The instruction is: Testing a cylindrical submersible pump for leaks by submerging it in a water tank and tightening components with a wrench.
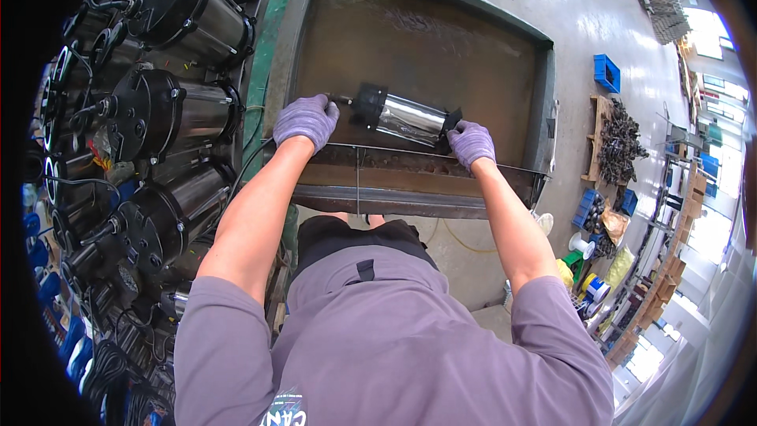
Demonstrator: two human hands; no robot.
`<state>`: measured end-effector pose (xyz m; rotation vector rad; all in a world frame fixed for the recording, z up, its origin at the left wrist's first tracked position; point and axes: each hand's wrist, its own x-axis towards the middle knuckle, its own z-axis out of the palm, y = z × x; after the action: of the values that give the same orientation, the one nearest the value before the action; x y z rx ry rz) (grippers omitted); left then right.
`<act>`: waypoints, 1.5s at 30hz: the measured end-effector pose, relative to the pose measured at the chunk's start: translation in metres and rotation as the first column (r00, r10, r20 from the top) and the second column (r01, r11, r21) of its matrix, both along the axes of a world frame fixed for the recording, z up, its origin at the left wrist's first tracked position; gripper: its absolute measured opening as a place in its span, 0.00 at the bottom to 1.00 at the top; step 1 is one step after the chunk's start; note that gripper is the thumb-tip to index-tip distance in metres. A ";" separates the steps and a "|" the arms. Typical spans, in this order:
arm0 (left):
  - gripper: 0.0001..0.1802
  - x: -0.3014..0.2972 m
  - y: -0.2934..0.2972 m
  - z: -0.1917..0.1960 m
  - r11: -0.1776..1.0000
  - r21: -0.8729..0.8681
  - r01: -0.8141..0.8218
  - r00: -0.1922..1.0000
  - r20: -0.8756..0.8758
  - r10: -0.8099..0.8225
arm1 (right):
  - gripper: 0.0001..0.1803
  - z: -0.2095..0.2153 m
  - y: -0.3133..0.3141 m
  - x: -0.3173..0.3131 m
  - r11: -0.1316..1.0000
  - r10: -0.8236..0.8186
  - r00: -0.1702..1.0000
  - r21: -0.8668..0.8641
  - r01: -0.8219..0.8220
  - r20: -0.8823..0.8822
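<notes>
A submersible pump [411,119] with a shiny steel body and black ends lies nearly level over the water tank [546,110], sloping slightly down to the right. My left hand [306,122], in a purple-grey glove, is closed by the thin fitting and cable [341,99] at the pump's left end. At the other end, my gloved right hand [471,143] grips the black end piece. Brownish water [394,39] fills the tank behind the pump. How deep the pump's underside sits in the water cannot be made out.
A thin metal rod [386,149] crosses the tank's near side. Several larger steel pumps [177,114] with black caps and cables crowd the left. To the right are a blue crate [607,72], a pallet of dark parts [619,142], and spools [595,289] on the floor.
</notes>
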<state>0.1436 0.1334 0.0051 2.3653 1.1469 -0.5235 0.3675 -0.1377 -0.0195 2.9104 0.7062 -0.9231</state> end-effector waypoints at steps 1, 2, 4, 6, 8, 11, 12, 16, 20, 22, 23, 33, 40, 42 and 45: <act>0.22 0.002 0.000 0.001 1.000 -0.020 0.002 1.000 -0.024 -0.002 | 0.18 0.000 -0.001 0.000 1.000 0.001 1.000 0.000 -0.001 0.001; 0.22 0.002 0.000 0.003 0.999 -0.040 0.001 0.999 -0.049 -0.003 | 0.18 0.001 0.000 0.000 1.000 0.000 1.000 0.001 0.000 0.001; 0.22 0.001 0.001 0.002 0.999 -0.038 0.001 0.999 -0.045 -0.002 | 0.18 0.004 0.003 -0.002 1.000 -0.028 1.000 -0.005 0.028 -0.005; 0.22 0.001 0.001 0.001 0.999 -0.037 0.003 0.999 -0.041 -0.004 | 0.18 0.003 0.002 -0.002 1.000 -0.023 1.000 0.005 0.023 -0.001; 0.22 0.002 0.001 0.001 0.999 -0.039 0.000 0.999 -0.052 -0.002 | 0.18 0.002 0.001 -0.001 1.000 -0.018 1.000 0.015 0.018 0.003; 0.22 0.002 0.001 0.001 0.999 -0.032 -0.002 0.999 -0.049 0.001 | 0.18 0.002 0.001 -0.001 0.999 -0.032 0.999 0.007 0.032 -0.004; 0.22 0.002 0.000 0.001 1.000 -0.031 -0.001 0.999 -0.049 0.000 | 0.18 0.003 0.001 -0.001 0.999 -0.031 0.999 0.010 0.031 0.004; 0.22 -0.001 0.000 -0.003 1.000 -0.012 0.004 1.000 -0.024 -0.004 | 0.18 0.001 0.001 -0.001 0.998 -0.040 0.999 0.045 0.039 0.015; 0.22 0.000 -0.001 -0.002 1.000 -0.008 0.011 1.000 -0.020 -0.011 | 0.18 -0.002 -0.001 0.002 1.000 -0.030 0.999 0.009 0.030 0.013; 0.22 0.000 -0.001 -0.003 1.000 -0.007 0.008 1.000 -0.015 -0.008 | 0.17 -0.005 -0.003 0.002 0.998 -0.044 0.999 0.045 0.042 0.027; 0.22 -0.001 -0.001 -0.004 1.000 -0.007 0.002 1.000 -0.013 -0.002 | 0.17 -0.005 -0.003 0.001 0.998 -0.045 0.999 0.044 0.044 0.028; 0.22 0.000 -0.003 -0.004 1.000 0.007 0.005 1.000 -0.002 -0.005 | 0.19 -0.010 -0.014 -0.001 0.972 -0.072 0.988 0.232 0.039 0.134; 0.23 -0.003 0.000 -0.005 0.999 0.050 -0.009 1.000 0.011 0.009 | 0.29 -0.007 -0.008 0.000 0.965 -0.008 0.996 0.262 -0.016 0.089; 0.23 -0.003 -0.001 -0.005 0.999 0.036 -0.003 1.000 0.008 0.003 | 0.30 -0.008 -0.012 -0.002 0.968 -0.012 0.998 0.250 -0.005 0.070; 0.23 -0.003 -0.003 -0.005 1.000 0.029 0.004 1.000 -0.003 -0.004 | 0.32 -0.010 -0.013 0.000 0.960 -0.013 0.995 0.279 -0.015 0.097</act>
<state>0.1410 0.1301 -0.0002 2.3924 1.1590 -0.5152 0.3671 -0.1503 -0.0298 3.1697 0.8985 -0.7266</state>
